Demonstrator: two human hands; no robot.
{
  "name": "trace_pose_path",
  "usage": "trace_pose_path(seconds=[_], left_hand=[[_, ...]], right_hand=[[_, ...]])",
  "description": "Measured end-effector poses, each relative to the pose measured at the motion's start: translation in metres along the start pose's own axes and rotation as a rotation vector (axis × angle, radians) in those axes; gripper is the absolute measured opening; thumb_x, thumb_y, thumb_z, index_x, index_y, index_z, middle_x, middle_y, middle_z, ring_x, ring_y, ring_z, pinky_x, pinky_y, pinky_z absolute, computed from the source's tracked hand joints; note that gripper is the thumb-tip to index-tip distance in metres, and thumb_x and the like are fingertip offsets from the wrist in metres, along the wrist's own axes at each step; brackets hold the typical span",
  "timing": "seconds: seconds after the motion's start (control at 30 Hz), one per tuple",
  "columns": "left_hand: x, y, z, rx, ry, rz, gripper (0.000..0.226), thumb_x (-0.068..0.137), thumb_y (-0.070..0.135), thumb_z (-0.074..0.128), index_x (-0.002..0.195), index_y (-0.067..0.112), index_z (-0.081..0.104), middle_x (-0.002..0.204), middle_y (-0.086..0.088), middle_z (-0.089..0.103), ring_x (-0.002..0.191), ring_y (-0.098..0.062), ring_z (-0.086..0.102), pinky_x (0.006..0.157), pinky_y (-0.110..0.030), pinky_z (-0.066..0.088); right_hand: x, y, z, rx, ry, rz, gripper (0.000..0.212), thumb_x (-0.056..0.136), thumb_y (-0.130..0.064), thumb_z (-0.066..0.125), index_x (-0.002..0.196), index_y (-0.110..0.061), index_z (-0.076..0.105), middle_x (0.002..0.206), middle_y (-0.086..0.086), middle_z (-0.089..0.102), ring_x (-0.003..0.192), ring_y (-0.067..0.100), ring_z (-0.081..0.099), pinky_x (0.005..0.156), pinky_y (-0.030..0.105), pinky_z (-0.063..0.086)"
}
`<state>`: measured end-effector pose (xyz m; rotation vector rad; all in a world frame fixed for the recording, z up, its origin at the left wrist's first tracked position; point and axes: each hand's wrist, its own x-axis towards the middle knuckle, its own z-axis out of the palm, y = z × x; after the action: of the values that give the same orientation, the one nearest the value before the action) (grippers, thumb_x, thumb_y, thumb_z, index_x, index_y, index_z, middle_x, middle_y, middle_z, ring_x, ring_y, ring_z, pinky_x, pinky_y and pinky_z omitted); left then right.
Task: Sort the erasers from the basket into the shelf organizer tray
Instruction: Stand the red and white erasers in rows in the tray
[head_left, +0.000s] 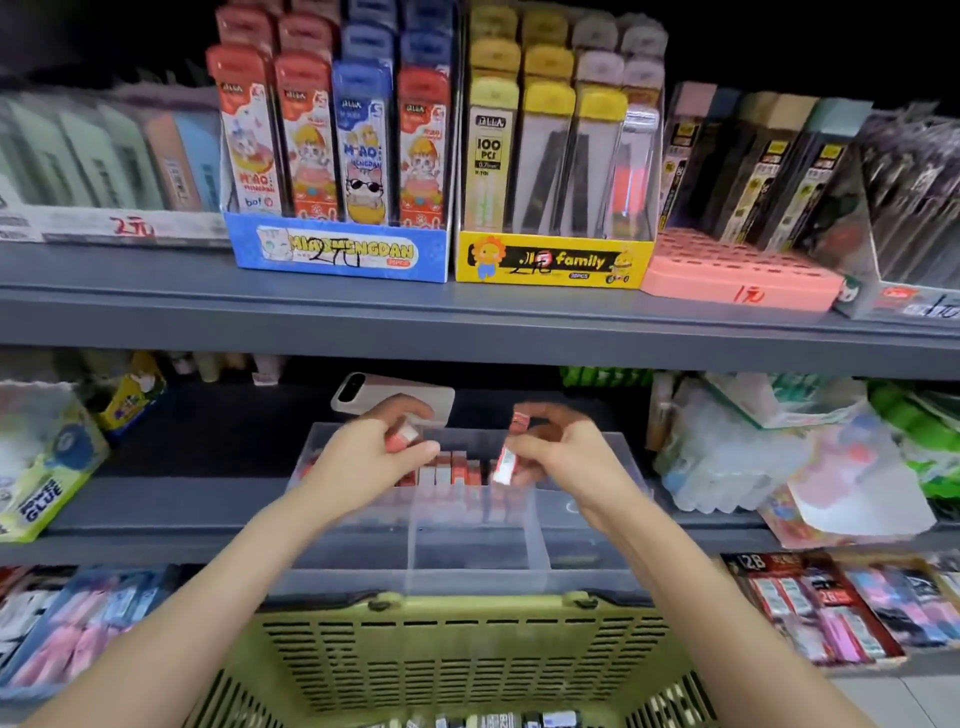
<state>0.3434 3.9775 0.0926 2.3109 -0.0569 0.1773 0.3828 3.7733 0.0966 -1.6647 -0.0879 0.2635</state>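
Head view: both hands are up over the organizer tray, a clear plastic divided one sitting on the lower shelf.
Eraser row: red-and-white erasers standing packed side by side in a back compartment of the tray, right between the two hands.
Left hand: fingers curled round a single eraser, also red and white, gripped just above the left end of the row.
Right hand: busy with two at once. The lower eraser is pinched at the fingertips and tilted down at the right end of the row. The upper eraser pokes up above the curled fingers.
Basket: green, slotted, closest to the camera and right up against the tray's front. Whether it actually touches is hard to say. Some small packs show inside at the bottom edge, too blurry to tell what they are.
Phone: lying flat on the lower shelf just behind the tray, camera side up, partly behind the left hand.
Upper shelf: blue display box and yellow display box side by side, pink tray to their right.
Off to the sides: glue pack far left on the lower shelf, a heap of clear bags on the right.
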Motion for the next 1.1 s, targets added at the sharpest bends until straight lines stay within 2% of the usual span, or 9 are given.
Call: trace_pose_path(seconds=[0.1,0.27,0.4,0.57,0.7,0.8,0.9,1.0,1.1], left_hand=[[0.006,0.003,0.006,-0.14,-0.038,-0.005,0.007,0.084,0.029,0.069,0.086,0.024,0.064,0.083,0.007,0.071,0.081,-0.007,0.061,0.072,-0.023,0.041],[0.005,0.013,0.017,-0.406,-0.161,-0.051,0.006,0.081,0.021,0.073,0.081,0.016,0.07,0.073,-0.003,0.073,0.076,-0.016,0.068,0.079,-0.031,0.051],[0.009,0.012,0.023,-0.366,-0.085,-0.042,0.008,0.079,0.017,0.075,0.073,0.016,0.068,0.061,0.004,0.068,0.058,-0.004,0.06,0.061,-0.015,0.047],[0.016,0.008,0.027,-0.284,-0.059,-0.015,0.012,0.079,0.023,0.075,0.072,0.024,0.066,0.069,0.009,0.069,0.065,0.002,0.06,0.061,-0.011,0.045],[0.015,-0.004,0.023,-0.296,-0.085,-0.051,0.004,0.088,0.023,0.064,0.085,0.019,0.062,0.086,0.004,0.072,0.086,-0.008,0.065,0.076,-0.026,0.048],[0.011,-0.006,0.019,-0.382,-0.085,-0.059,0.008,0.094,0.016,0.053,0.093,0.014,0.061,0.084,0.008,0.072,0.086,-0.002,0.063,0.076,-0.017,0.044],[0.009,-0.009,0.018,-0.269,-0.052,-0.004,0.012,0.096,0.018,0.049,0.095,0.012,0.059,0.089,-0.002,0.068,0.086,-0.013,0.059,0.074,-0.018,0.04],[0.007,-0.015,0.018,-0.149,-0.038,0.044,0.018,0.097,0.026,0.048,0.098,0.014,0.061,0.076,-0.003,0.061,0.072,-0.013,0.053,0.068,-0.025,0.038],[0.005,-0.02,0.019,-0.122,-0.006,0.051,0.017,0.096,0.028,0.049,0.098,0.017,0.062,0.064,0.013,0.052,0.06,0.0,0.048,0.058,-0.015,0.033]], right_hand=[[0.002,-0.001,0.001,0.093,-0.02,0.032,0.02,0.08,0.011,0.063,0.093,-0.004,0.056,0.077,0.01,0.06,0.057,0.017,0.067,0.058,0.026,0.058],[-0.003,-0.001,0.002,0.233,-0.09,0.074,0.017,0.081,0.011,0.06,0.089,-0.001,0.052,0.083,0.017,0.059,0.067,0.024,0.069,0.066,0.028,0.059],[-0.005,-0.004,-0.004,-0.032,-0.174,0.064,0.021,0.077,0.01,0.062,0.095,-0.002,0.061,0.074,0.011,0.063,0.059,0.016,0.062,0.06,0.018,0.054],[0.0,-0.014,-0.014,-0.35,-0.261,0.077,0.026,0.075,-0.003,0.064,0.092,-0.022,0.068,0.067,-0.004,0.064,0.06,0.004,0.055,0.055,0.01,0.042],[0.009,-0.017,-0.018,-0.389,-0.14,0.071,0.023,0.075,-0.001,0.06,0.08,-0.021,0.067,0.052,-0.009,0.061,0.043,0.005,0.049,0.043,0.017,0.042],[0.016,-0.015,-0.013,-0.237,-0.086,0.071,0.029,0.076,0.009,0.055,0.09,-0.016,0.062,0.066,-0.001,0.062,0.047,0.005,0.057,0.048,0.024,0.053],[0.024,-0.005,-0.004,-0.219,-0.043,0.008,0.039,0.072,0.009,0.061,0.089,-0.026,0.063,0.078,0.0,0.064,0.06,0.002,0.062,0.06,0.024,0.056],[0.032,0.005,0.002,-0.544,0.072,-0.107,0.028,0.065,-0.011,0.072,0.079,-0.032,0.06,0.081,-0.008,0.067,0.078,0.012,0.065,0.077,0.03,0.054],[0.033,0.008,0.007,-0.751,0.115,-0.142,0.034,0.063,-0.027,0.075,0.086,-0.039,0.054,0.082,-0.016,0.063,0.081,0.011,0.062,0.075,0.025,0.049]])
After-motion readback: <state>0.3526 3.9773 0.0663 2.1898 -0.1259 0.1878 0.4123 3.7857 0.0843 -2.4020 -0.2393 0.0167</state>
